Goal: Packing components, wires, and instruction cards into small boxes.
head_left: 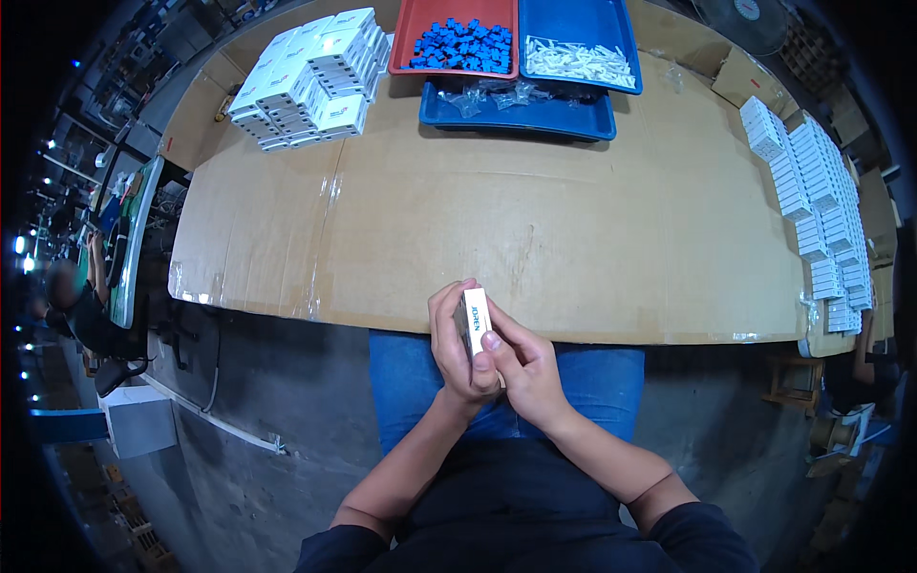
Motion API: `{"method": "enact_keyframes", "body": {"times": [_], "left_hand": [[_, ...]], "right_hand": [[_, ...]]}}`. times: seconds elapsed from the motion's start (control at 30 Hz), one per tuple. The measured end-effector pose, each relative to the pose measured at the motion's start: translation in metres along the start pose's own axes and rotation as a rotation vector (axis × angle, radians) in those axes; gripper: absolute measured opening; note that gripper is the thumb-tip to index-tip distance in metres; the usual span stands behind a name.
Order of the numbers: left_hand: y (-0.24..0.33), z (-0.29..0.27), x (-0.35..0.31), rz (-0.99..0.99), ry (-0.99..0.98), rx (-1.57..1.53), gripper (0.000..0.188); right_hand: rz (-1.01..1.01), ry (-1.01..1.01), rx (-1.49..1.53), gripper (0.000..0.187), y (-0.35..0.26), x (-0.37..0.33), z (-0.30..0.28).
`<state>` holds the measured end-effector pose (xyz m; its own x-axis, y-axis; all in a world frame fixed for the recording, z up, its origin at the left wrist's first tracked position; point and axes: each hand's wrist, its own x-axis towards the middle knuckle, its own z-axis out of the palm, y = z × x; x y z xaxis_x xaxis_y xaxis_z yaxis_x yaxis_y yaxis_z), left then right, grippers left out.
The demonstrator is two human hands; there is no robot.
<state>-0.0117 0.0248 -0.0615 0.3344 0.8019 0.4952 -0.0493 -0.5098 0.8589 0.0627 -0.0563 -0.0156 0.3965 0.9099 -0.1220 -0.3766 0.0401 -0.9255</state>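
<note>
A small white box (477, 311) with dark print on its narrow side is held between my two hands, just over the table's near edge and above my lap. My left hand (451, 342) wraps round its left side, with the fingers along the top and the thumb low. From the right, my right hand (526, 371) grips it too, the thumb pressed on the printed side near the bottom. My palms hide the lower end and most of the box's broad faces.
The table is covered with brown cardboard (458, 220). White boxes (310, 76) are stacked at the far left, more small cartons (812, 205) at the right edge. A red tray (405, 38) holds blue parts, a blue tray (626, 29) white pieces; a lower blue tray (516, 121) holds clear bags.
</note>
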Motion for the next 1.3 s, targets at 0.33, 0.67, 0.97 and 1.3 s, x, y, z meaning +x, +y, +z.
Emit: {"method": "enact_keyframes", "body": {"times": [0.33, 0.67, 0.97, 1.3], "left_hand": [[0.000, 0.003, -0.006, 0.003, 0.060, -0.132, 0.087], [0.008, 0.002, -0.007, -0.054, 0.067, -0.158, 0.086], [-0.012, -0.002, -0.006, -0.132, -0.208, -0.164, 0.118], [0.024, -0.001, -0.005, -1.028, -0.358, -0.859, 0.077]], "right_hand": [[-0.136, -0.014, -0.228, 0.048, 0.003, -0.007, -0.001], [-0.204, -0.032, -0.351, 0.046, 0.005, -0.007, -0.004], [0.024, -0.107, -0.251, 0.048, -0.012, 0.007, -0.033], [-0.638, -0.249, -1.000, 0.089, -0.012, 0.022, -0.070]]}}
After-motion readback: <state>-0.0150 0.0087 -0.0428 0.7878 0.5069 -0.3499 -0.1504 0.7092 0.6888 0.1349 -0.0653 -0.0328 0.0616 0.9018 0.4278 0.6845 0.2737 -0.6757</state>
